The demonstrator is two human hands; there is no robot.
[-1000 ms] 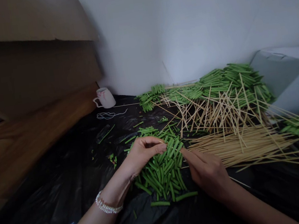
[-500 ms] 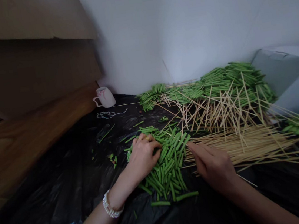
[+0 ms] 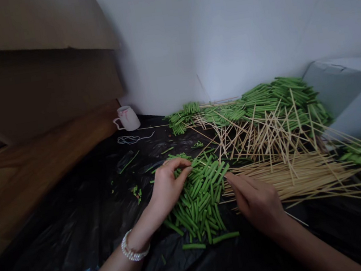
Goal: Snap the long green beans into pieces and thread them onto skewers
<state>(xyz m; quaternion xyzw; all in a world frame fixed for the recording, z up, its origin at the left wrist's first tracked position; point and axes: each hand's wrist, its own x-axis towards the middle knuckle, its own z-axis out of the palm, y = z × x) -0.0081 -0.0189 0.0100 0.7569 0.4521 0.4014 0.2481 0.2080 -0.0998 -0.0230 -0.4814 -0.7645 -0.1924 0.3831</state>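
Observation:
My left hand [image 3: 169, 184], with a beaded bracelet [image 3: 131, 250] at the wrist, is over the left side of a pile of cut green bean pieces [image 3: 203, 200]. Its thumb and forefinger are pinched together at the upper part of the pile; whatever lies between them is too small to make out. At the pile's right edge, my right hand [image 3: 258, 198] is closed with its fingertips together. A thin bamboo skewer [image 3: 296, 217] shows below that hand, in line with its pinch, and the grip hides its middle.
Loose bamboo skewers [image 3: 295, 177] lie to the right. Behind them are skewered green beans [image 3: 260, 101], their sticks pointing toward me. A white mug [image 3: 129, 119] and a string [image 3: 130, 139] sit at the back left. Black plastic sheeting [image 3: 101, 220] covers the surface; a white box [image 3: 357, 95] stands right.
My left hand has lifted slightly and turned, its fingers going from reaching into the bean pieces to a thumb-and-forefinger pinch. My right hand has hardly moved.

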